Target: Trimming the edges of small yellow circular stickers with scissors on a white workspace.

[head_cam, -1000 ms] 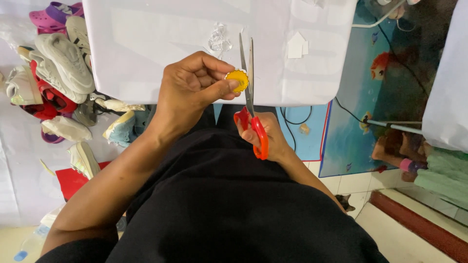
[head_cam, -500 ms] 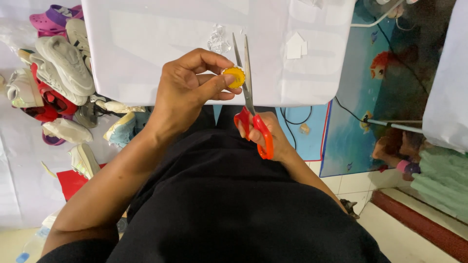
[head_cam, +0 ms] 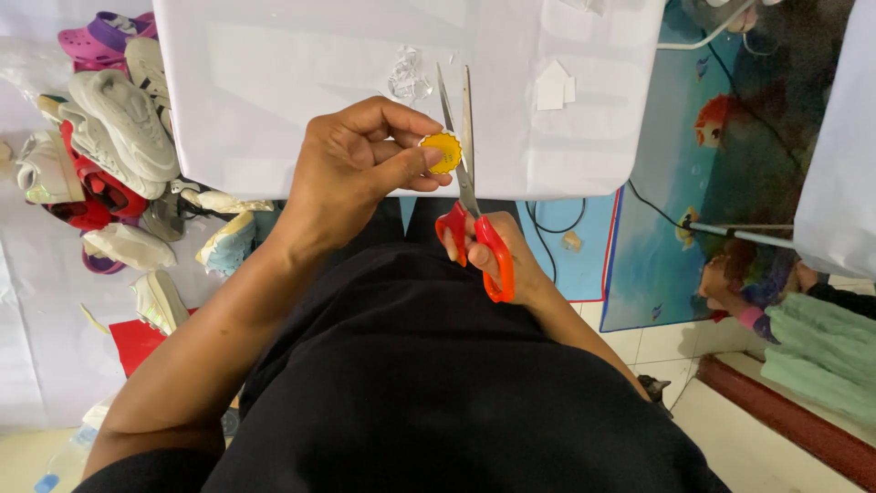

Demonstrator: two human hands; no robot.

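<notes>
Above white table [head_cam: 274, 91], small yellow fringed-edge disc [head_cam: 443, 152] meets scissors [head_cam: 470, 196].

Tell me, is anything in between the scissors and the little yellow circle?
Nothing visible. The left hand pinches the yellow disc right beside the open blades of the scissors, held by the right hand. Only bare white table lies behind.

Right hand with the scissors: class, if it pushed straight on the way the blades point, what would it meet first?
The right hand holds red-handled scissors pointing away from the body. Their open blades sit right beside the small yellow disc pinched by the left hand, so the disc probably comes first; beyond lies the white table.
</notes>
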